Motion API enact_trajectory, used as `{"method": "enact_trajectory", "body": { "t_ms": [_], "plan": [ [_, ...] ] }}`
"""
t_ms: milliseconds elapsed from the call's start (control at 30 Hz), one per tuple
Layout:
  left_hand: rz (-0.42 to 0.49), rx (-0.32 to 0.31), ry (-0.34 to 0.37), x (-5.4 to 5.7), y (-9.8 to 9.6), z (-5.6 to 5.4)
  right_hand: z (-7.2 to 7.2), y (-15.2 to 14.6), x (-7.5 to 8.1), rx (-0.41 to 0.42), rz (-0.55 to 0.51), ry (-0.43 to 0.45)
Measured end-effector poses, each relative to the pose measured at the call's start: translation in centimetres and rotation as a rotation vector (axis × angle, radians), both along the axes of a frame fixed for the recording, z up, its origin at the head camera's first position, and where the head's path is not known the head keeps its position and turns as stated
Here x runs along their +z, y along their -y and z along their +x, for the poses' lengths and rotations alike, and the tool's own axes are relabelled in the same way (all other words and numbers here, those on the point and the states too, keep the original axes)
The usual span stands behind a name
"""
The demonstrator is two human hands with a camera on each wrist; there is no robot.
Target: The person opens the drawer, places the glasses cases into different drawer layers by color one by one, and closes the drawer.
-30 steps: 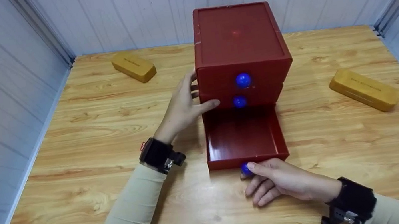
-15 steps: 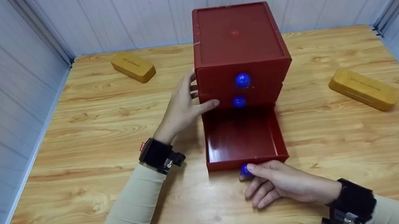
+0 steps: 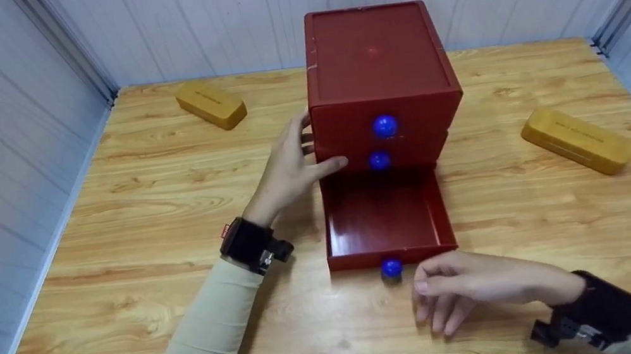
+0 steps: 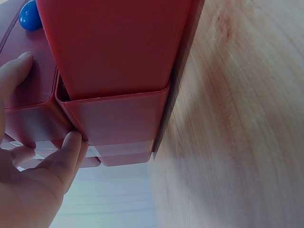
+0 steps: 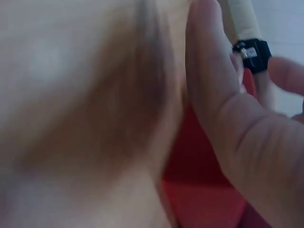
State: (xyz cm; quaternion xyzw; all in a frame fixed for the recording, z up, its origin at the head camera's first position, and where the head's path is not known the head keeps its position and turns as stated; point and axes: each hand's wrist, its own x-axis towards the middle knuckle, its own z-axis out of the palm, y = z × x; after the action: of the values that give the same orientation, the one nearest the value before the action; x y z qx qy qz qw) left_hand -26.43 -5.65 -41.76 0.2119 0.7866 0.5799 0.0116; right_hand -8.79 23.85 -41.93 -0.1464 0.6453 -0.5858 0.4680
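A red drawer cabinet (image 3: 375, 55) with blue ball knobs stands in the middle of the table. Its bottom drawer (image 3: 383, 220) is pulled out, and the inside that shows holds nothing. My left hand (image 3: 286, 169) grips the cabinet's left front corner, thumb on the front face and fingers along the side. The left wrist view shows those fingertips on the side wall (image 4: 116, 118). My right hand (image 3: 474, 282) is just right of the bottom drawer's blue knob (image 3: 391, 267), apart from it, fingers loosely bent and holding nothing. The right wrist view is blurred.
One yellow oblong case (image 3: 212, 104) lies at the back left of the wooden table (image 3: 170, 227). Another yellow case (image 3: 576, 139) lies to the right of the cabinet. White panel walls (image 3: 237, 17) enclose the back and sides.
My right hand has let go of the bottom drawer's blue knob and moved a little to the right. My left hand and the pulled-out drawer have stayed in place.
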Motion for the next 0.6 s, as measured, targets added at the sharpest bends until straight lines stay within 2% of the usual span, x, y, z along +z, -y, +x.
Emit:
{"method": "enact_trajectory", "body": {
  "t_ms": [100,267,433,600],
  "plan": [
    [-0.008,0.008,0.001,0.1,0.0,0.0,-0.6,-1.5,1.6,0.082,0.0,-0.176],
    [-0.031,0.018,0.008,0.2,0.0,0.1,-1.8,-4.4,4.2,0.099,0.036,-0.411],
    [-0.036,0.02,-0.01,0.0,0.1,0.0,-3.4,-7.3,5.3,0.021,0.023,-0.62],
    [-0.036,0.017,-0.018,-0.1,0.1,0.1,-4.7,-10.0,5.0,-0.164,0.083,-0.769]
  ]
}}
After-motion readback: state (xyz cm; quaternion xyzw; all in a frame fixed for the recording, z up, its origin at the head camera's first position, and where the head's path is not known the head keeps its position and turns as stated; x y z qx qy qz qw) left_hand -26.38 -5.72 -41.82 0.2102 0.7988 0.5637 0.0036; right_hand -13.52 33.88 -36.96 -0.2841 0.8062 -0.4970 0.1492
